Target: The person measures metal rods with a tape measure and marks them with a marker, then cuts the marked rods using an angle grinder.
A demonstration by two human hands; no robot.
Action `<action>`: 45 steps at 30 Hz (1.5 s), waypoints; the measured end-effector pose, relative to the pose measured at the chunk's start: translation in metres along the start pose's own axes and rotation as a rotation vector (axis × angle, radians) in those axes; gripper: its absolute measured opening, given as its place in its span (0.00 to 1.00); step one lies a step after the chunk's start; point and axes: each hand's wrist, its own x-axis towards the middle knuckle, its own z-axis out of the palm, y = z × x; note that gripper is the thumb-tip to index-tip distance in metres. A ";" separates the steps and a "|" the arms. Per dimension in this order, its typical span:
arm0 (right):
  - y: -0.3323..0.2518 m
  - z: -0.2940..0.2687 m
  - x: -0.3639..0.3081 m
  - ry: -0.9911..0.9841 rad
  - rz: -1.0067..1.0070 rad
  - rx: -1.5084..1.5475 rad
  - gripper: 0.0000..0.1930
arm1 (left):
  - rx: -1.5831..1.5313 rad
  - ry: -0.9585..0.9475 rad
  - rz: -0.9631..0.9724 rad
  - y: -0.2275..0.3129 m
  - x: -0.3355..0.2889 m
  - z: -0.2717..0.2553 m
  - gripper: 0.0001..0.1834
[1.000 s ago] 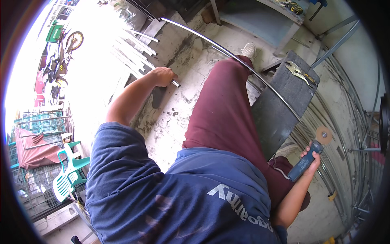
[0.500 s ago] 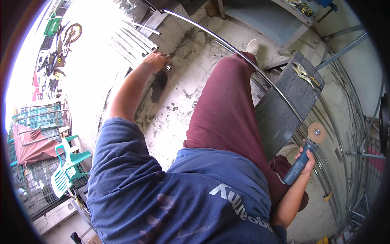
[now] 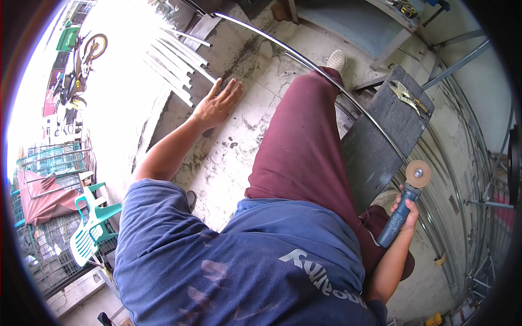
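While the right hand [image 3: 405, 209] is wrapped shut around the blue handle of a grinder [image 3: 402, 209], it holds the tool low at the person's right side with the tan disc [image 3: 418, 174] pointing up and away from the body, just beside the dark bench [image 3: 375, 146] but, as far as can be told, not touching it; that carry looks like a way of keeping the disc clear of leg and cloth. The left hand [image 3: 217, 103] is spread wide open, fingers fanned and empty, reaching out over the stained concrete floor [image 3: 239, 152] toward a bundle of pale metal strips [image 3: 174, 60] that lie side by side in the bright light; the fingertips are near the strips' ends, and whether they touch the floor or hover over it cannot be told. A long curved rod [image 3: 304, 60] arcs from the top of the view down across the bench, resting over the maroon trouser leg [image 3: 304, 141], which is stretched forward, apparently to brace it. Locking pliers [image 3: 405, 93] lie on the bench's far end, within reach of the right side. More bent rods [image 3: 457, 163] lean along the right wall, and a green plastic chair [image 3: 89, 228] stands well apart at the left.
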 end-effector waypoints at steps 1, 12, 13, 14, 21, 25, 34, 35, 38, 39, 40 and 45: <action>0.000 0.000 0.001 -0.008 0.004 -0.001 0.40 | 0.071 -0.170 -0.038 0.005 0.000 0.001 0.42; 0.008 0.038 0.007 -0.028 -0.009 0.002 0.45 | 0.070 -0.451 -0.428 -0.022 0.023 0.002 0.43; 0.008 0.044 0.008 -0.049 -0.004 -0.040 0.45 | -0.028 -0.294 -0.331 -0.014 0.027 -0.002 0.43; 0.008 0.048 0.009 -0.083 -0.021 -0.069 0.45 | -0.155 -0.151 -0.225 -0.006 0.032 -0.008 0.42; 0.002 0.063 0.037 0.065 0.020 -0.697 0.27 | -0.349 0.240 -0.189 0.076 0.053 -0.061 0.37; 0.015 0.079 0.048 0.193 -0.152 -1.269 0.30 | -0.431 0.403 -0.138 0.090 0.057 -0.079 0.33; 0.020 0.102 0.054 0.189 -0.412 -1.614 0.28 | -0.570 0.554 -0.135 0.076 0.100 -0.122 0.30; 0.019 0.101 0.052 0.202 -0.433 -1.577 0.22 | -0.588 0.577 -0.118 0.079 0.108 -0.132 0.30; 0.015 0.094 0.049 0.166 -0.453 -1.560 0.21 | -0.548 0.582 -0.065 0.095 0.131 -0.167 0.29; 0.014 0.091 0.048 0.143 -0.481 -1.583 0.21 | -0.529 0.582 -0.027 0.102 0.140 -0.179 0.28; 0.014 0.088 0.046 0.150 -0.518 -1.549 0.21 | -0.495 0.587 0.032 0.110 0.151 -0.193 0.28; 0.006 0.077 0.045 0.036 -0.538 -1.782 0.26 | -0.619 0.616 0.279 0.149 0.228 -0.255 0.25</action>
